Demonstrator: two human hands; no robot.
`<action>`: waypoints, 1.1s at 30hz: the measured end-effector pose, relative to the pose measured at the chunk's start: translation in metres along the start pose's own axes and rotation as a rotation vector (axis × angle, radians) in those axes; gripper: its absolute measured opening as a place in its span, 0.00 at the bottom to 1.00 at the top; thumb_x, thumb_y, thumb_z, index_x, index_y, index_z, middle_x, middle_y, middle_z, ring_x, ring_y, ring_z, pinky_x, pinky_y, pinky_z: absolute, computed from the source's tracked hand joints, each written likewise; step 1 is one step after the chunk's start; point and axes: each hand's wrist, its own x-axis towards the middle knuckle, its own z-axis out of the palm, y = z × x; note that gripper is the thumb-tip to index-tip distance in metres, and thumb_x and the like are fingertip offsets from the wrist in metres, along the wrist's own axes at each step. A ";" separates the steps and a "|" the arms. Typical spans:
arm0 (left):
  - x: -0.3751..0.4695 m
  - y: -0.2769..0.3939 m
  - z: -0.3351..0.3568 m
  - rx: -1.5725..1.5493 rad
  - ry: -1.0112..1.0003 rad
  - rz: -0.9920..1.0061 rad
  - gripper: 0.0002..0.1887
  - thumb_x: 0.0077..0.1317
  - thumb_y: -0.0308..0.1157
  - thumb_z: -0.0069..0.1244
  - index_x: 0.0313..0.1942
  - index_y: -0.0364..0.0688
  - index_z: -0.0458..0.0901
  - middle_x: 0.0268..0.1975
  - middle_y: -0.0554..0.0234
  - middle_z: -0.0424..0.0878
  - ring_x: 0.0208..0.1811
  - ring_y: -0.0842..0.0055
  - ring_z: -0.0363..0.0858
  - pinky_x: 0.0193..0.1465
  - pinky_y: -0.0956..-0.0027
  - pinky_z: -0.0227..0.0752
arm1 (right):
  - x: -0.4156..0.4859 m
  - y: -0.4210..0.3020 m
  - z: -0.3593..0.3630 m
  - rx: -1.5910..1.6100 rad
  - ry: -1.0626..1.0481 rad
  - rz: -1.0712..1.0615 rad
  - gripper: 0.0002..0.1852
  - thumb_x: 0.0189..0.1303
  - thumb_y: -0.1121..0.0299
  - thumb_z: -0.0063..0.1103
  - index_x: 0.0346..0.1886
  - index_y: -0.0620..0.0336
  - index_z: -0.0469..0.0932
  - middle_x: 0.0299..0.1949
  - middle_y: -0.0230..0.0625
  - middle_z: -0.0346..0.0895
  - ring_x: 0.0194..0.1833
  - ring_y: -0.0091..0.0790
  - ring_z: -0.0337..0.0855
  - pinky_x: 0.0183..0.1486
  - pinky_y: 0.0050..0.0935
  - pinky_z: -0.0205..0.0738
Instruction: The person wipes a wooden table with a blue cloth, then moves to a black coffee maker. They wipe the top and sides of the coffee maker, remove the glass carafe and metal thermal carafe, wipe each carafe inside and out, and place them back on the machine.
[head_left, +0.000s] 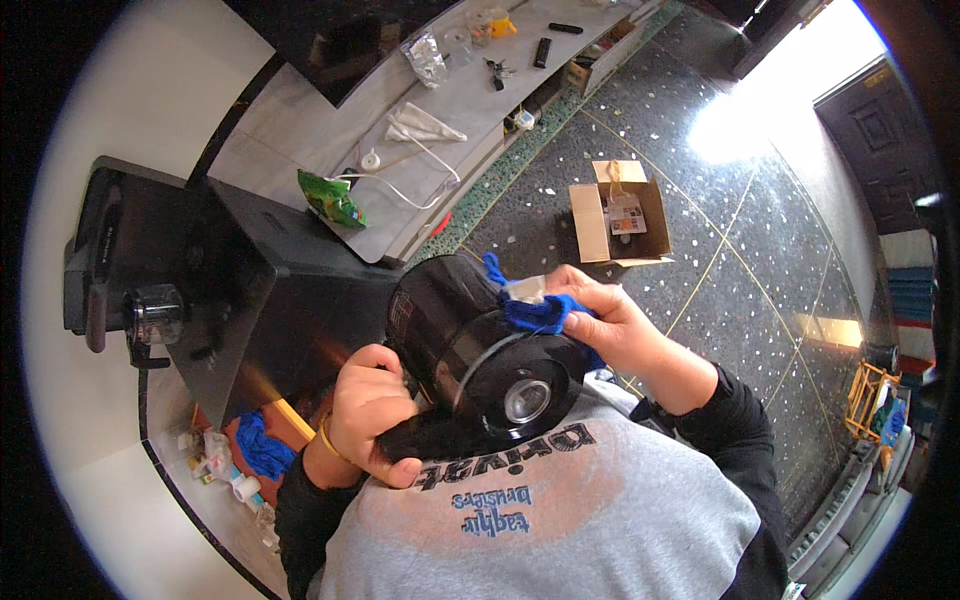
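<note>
A glossy black electric kettle (442, 330) is tilted close to my torso, its round underside with a metal centre turned partly up towards me. My left hand (371, 420) grips its black handle (427, 435). In my right hand (611, 319) is a bunched blue cloth (540, 311) with a pale tag, pressed against the kettle's rim. Part of the cloth is hidden behind my right fingers.
A black cabinet (300, 300) stands at the left, with a machine holding a clear cup (157, 315) beyond. A long grey counter (480, 112) bears a white cable, cloth and keys. An open cardboard box (589, 225) sits on the speckled floor.
</note>
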 end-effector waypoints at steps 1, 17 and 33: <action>-0.004 -0.002 0.002 0.007 0.022 -0.029 0.23 0.52 0.54 0.53 0.20 0.40 0.76 0.16 0.64 0.71 0.17 0.67 0.70 0.35 0.65 0.64 | -0.006 0.006 0.000 0.060 0.021 0.033 0.15 0.66 0.67 0.59 0.52 0.63 0.80 0.45 0.37 0.74 0.49 0.31 0.72 0.53 0.31 0.66; -0.037 -0.015 0.015 -0.121 0.288 -0.253 0.35 0.58 0.67 0.47 0.22 0.36 0.79 0.23 0.63 0.78 0.25 0.69 0.72 0.39 0.64 0.65 | -0.006 -0.002 -0.005 -0.227 0.021 0.026 0.20 0.74 0.61 0.44 0.62 0.63 0.69 0.52 0.34 0.75 0.54 0.27 0.73 0.59 0.26 0.65; -0.014 -0.008 0.023 -0.446 0.811 -0.611 0.40 0.59 0.71 0.42 0.30 0.32 0.77 0.18 0.68 0.73 0.16 0.82 0.67 0.24 0.76 0.60 | 0.048 -0.001 -0.004 0.071 0.167 -0.001 0.15 0.72 0.60 0.49 0.55 0.57 0.70 0.43 0.29 0.74 0.44 0.19 0.74 0.47 0.22 0.72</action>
